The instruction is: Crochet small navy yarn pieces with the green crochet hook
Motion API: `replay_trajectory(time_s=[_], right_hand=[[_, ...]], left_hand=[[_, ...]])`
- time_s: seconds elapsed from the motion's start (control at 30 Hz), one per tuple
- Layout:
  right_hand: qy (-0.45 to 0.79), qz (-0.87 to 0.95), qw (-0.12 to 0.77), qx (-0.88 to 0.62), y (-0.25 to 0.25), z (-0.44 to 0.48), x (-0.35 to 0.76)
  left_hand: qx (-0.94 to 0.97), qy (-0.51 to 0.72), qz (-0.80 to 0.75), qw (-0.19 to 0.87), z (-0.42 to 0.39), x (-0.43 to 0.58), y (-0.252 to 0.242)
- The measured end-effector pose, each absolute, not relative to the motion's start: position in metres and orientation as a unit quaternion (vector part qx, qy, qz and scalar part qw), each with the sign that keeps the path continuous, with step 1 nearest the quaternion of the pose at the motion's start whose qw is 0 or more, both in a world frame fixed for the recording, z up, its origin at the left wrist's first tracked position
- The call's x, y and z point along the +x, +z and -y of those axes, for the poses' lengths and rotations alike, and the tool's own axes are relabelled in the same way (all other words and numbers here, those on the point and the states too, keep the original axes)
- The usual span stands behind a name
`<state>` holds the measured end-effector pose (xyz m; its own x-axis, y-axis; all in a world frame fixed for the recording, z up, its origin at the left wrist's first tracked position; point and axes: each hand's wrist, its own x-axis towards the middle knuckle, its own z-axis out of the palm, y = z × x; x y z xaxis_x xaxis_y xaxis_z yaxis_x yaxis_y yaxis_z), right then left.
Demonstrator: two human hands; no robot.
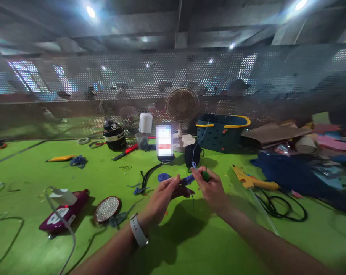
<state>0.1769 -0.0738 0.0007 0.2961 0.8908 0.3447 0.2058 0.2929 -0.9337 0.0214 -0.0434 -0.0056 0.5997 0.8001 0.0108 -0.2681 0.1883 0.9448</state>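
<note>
One blue strip of yarnwork above the green table

The left hand pinches the strip's left end; beside its other end, the right hand grips a green-handled tool and yarn running up to a basket.

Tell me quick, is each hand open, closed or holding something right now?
Left hand: closed, holding the blue yarn piece.
Right hand: closed, holding a green-handled tool.
</note>
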Motion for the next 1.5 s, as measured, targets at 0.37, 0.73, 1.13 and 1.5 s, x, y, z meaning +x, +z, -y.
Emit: replay_trajectory(time_s=[0.37,0.73,1.13,1.5], right_hand=[[0.239,0.519,0.643,-0.51,-0.005,0.071,0.18],[0.265,0.518,0.64,-0.501,-0.017,0.07,0.178],[0.39,0.484,0.603,-0.5,-0.01,0.075,0.176],[0.425,0.413,0.574,-0.565,-0.01,0.07,0.181]], left_hand=[[0.527,0.401,-0.267,0.7,0.04,0.022,-0.007],[0.472,0.427,-0.293,0.714,0.044,0.022,0.001],[0.494,0.375,-0.318,0.717,0.038,0.018,-0.001],[0.471,0.289,-0.329,0.766,0.032,0.011,0.002]])
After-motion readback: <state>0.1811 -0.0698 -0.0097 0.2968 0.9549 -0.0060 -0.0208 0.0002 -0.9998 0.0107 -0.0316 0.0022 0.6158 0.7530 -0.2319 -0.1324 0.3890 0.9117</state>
